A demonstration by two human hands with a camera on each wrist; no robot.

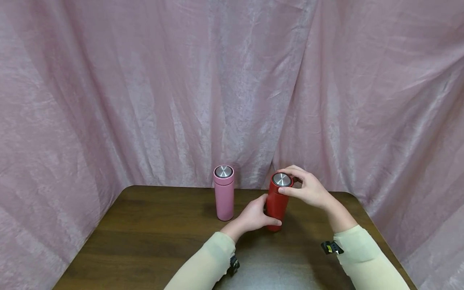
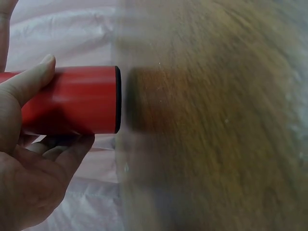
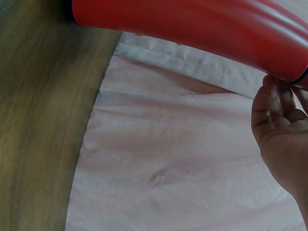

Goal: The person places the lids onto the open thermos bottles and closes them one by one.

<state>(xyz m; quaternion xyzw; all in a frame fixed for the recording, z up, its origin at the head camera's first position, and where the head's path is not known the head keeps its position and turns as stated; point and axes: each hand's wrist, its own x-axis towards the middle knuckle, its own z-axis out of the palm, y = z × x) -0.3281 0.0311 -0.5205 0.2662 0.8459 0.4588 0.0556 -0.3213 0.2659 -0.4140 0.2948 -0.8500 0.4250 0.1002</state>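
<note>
A red thermos flask (image 1: 277, 206) with a silver-topped lid (image 1: 282, 180) is at the right of centre in the head view, leaning slightly. My left hand (image 1: 252, 216) grips its lower body, thumb on the near side. Around the lid, my right hand (image 1: 308, 188) curls its fingers and thumb. In the left wrist view the flask's black base rim (image 2: 118, 99) shows just off its dark reflection, so the base looks slightly raised. The right wrist view shows the flask's side (image 3: 192, 29) and my right fingers at its lid end.
A pink thermos flask (image 1: 224, 199) of the same shape stands upright to the left of my left hand. The brown wooden table (image 1: 145, 241) ends at a pink curtain (image 1: 163, 100) hanging behind it and along its sides.
</note>
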